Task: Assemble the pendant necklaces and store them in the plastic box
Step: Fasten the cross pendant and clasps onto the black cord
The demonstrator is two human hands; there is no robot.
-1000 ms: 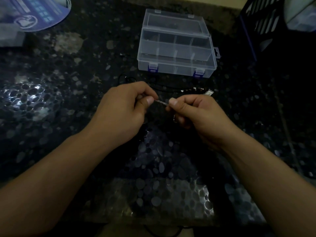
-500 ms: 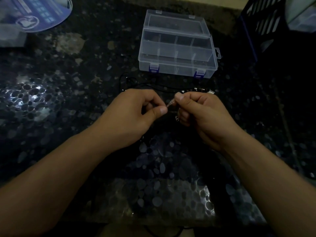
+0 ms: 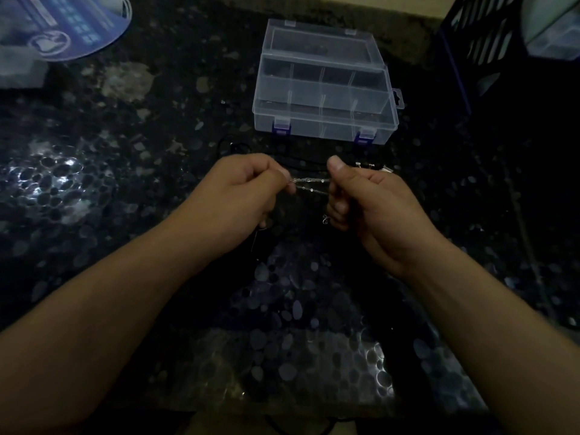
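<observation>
Two strands of fine silver chain [image 3: 310, 185] ran between my hands at centre frame, where half a second before only a short stub had shown between fingertips nearly touching. My left hand [image 3: 241, 196] had drawn off toward the left and my right hand [image 3: 373, 202] toward the right, so the chain was pulled out and hung clear of the tabletop [image 3: 175, 127]. Each grip was closed on it: left thumb and forefinger pinching one end, right fingers curled round the other, thumb up. A small metal piece [image 3: 325, 219] dangled below my right fingers; I could not tell whether it was the pendant or a clasp.

I judged the chain was being straightened for threading or fastening, so assembly was under way, not storage.

Just beyond my hands, black cords [image 3: 301, 163] and a few small metal fittings [image 3: 381, 167] lay on the dark tabletop. Farther up, the plastic box [image 3: 323, 89] sat with its lid closed and latched, its compartments seemingly bare. It would need opening before anything went in.
</observation>
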